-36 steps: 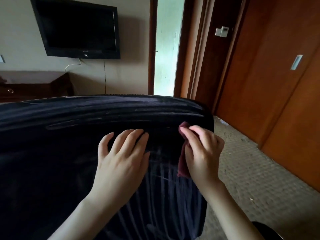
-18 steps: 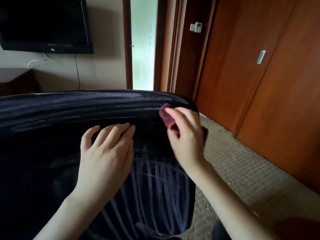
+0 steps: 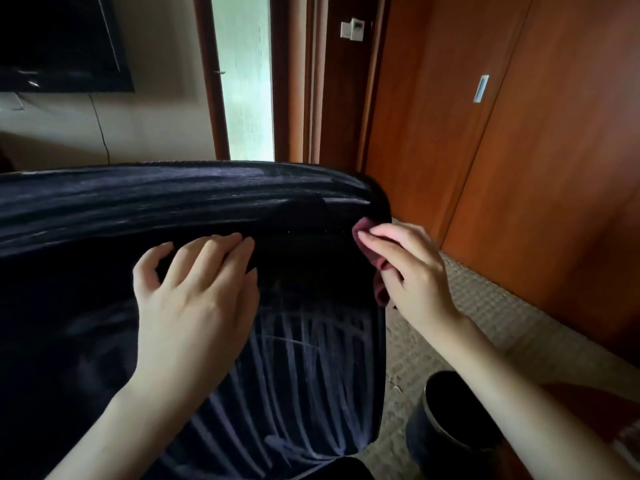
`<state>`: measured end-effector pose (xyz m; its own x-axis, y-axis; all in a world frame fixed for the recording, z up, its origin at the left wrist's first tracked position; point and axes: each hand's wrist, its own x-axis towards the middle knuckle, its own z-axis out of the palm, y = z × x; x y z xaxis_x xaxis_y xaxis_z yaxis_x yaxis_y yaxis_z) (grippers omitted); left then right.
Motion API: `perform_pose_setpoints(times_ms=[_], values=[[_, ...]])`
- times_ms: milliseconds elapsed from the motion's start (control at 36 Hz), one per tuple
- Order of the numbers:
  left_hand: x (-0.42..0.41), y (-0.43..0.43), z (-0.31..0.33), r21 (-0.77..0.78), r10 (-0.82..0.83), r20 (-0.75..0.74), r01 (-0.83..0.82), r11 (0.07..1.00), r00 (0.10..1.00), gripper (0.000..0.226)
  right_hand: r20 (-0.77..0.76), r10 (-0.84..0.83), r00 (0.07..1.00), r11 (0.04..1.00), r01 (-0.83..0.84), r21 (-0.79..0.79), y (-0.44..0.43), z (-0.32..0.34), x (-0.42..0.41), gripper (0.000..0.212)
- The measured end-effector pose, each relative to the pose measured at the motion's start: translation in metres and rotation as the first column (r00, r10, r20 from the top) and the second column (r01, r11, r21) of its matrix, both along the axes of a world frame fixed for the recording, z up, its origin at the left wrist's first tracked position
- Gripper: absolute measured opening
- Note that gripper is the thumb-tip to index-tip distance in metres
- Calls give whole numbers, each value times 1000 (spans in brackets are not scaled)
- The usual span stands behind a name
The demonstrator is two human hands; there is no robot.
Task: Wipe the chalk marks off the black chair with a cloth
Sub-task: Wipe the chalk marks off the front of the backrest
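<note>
While the left hand [image 3: 197,306] lies palm-down on the dark fabric with its fingers spread and only slightly bent, holding nothing, the right hand [image 3: 412,271] pinches a maroon cloth [image 3: 379,268] between thumb and fingers and presses it against the right edge of the black chair [image 3: 104,237]. A fold of the cloth shows past the fingertips and another hangs below the palm.

The chair fills the left and centre of the view. Its padded top edge runs left to right and curves down at the right corner, just above the cloth. Its covering looks like short-piled velvet, brushed into paler horizontal streaks along the top. Below and between the two hands, the chalk marks [image 3: 311,358] are pale lines running top to bottom, fanning slightly outward lower down, with one short stroke crossing them.

Right of the chair is a beige woven carpet [image 3: 467,323], with a dark round container [image 3: 450,420] standing on it under the right forearm. Reddish wooden panels [image 3: 554,168] form the right wall, one with a narrow recessed metal handle [image 3: 481,89]. Beyond the chair a bright doorway [image 3: 246,81] stands between dark wood frames, with a white wall switch [image 3: 353,28] to its right. A wall-mounted television [image 3: 62,43] hangs at upper left with a cable [image 3: 100,126] trailing below. A small pale mark on its lower bezel is too blurred to read.
</note>
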<state>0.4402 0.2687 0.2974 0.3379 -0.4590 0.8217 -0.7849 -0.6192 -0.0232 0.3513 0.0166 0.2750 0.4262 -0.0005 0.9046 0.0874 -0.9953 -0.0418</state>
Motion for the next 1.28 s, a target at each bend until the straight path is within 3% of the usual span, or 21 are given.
perform_pose_setpoints(times_ms=[167,306,694,806,944,1028,1278], values=[[-7,-9,-3,36,33,22,-33,999,999,35,-17,17,1000,1000,-17,23,1,2,-4,38],[-26,-34,-10,106,-45,37,41,994,998,36,-19,27,999,999,-27,19,10,0,-11,28],[-34,-43,-21,189,-44,17,40,981,999,43,-208,162,965,987,-158,37,25,-92,-62,22],[-34,-40,-19,191,-61,35,54,980,997,41,-249,173,953,980,-193,-58,21,-72,-65,23],[-33,-38,-17,180,-76,38,68,981,996,40,-81,66,995,997,-70,-39,15,3,-42,25],[-32,-38,-16,173,-86,20,82,981,996,40,-158,49,986,995,-62,-80,18,21,-23,28],[-29,-38,-18,186,-87,13,83,979,996,44,-302,112,947,980,-156,-124,24,-55,-43,22]])
